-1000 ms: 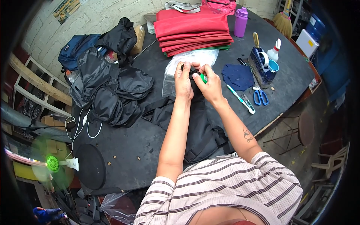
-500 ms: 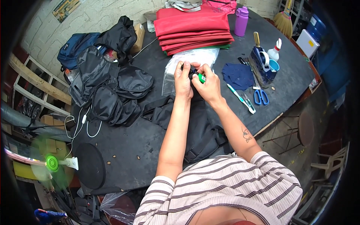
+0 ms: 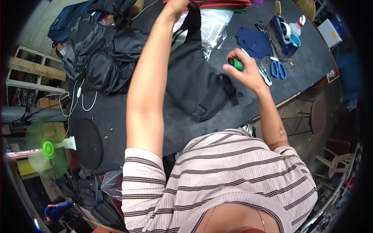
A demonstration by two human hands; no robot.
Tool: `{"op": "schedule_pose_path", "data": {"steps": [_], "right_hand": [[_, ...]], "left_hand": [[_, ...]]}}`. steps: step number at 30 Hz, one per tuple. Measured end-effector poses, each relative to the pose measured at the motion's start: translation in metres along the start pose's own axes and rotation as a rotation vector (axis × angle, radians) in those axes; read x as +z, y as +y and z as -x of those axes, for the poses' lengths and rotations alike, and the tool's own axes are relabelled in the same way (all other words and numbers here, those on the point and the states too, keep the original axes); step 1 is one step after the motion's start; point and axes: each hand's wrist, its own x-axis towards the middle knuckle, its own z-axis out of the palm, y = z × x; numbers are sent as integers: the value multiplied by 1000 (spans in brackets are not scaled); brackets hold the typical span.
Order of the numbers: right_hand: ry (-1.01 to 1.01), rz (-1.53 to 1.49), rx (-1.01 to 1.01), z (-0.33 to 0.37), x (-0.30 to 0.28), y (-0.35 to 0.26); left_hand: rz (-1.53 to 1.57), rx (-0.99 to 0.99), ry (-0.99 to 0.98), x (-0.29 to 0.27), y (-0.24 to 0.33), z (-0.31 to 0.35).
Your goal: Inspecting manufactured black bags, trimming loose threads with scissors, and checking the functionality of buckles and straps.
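A black fabric bag (image 3: 194,73) with a buckled strap lies on the table before me, its narrow upper end stretched toward the far side. My left hand (image 3: 179,5) is at that end, cut off by the top of the picture; it appears to grip the fabric, though its fingers are mostly hidden. My right hand (image 3: 248,72), apart from the bag, is closed around what looks like a green lighter (image 3: 238,65) with a black end. Beneath and beside this hand are a white-and-teal cutter (image 3: 266,79) and thread snips (image 3: 263,70).
Blue-handled scissors (image 3: 278,70), a navy cloth (image 3: 254,42) and a blue caddy (image 3: 285,40) with a spray bottle (image 3: 297,25) are to the right. Black bags (image 3: 105,58) pile up at left, near a running green fan (image 3: 48,148). Clear plastic (image 3: 215,25) and red fabric (image 3: 221,4) lie far.
My hands have come apart: the left has moved far forward with the bag's end, the right back to the right with the lighter. The view has tipped nearer to me.
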Motion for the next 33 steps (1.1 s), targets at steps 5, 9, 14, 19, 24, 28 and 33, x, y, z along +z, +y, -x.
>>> {"op": "schedule_pose_path", "data": {"steps": [5,9,14,19,24,28,33], "right_hand": [[-181,121,-35,48,-4,-2],[-12,331,50,69,-1,17],[182,771,9,74,-11,45],[-352,338,-522,55,46,-29],[-550,196,-546,46,65,-14],[-619,237,-532,48,59,-20],[-593,221,-484,52,56,-21]], "left_hand": [[-314,27,-18,13,36,61],[-12,-156,-109,28,42,155],[-31,-721,-222,16,42,274],[287,-851,-256,23,42,317],[427,-934,-190,34,42,321],[615,-935,-143,41,31,331],[594,-921,-59,55,33,329]]}}
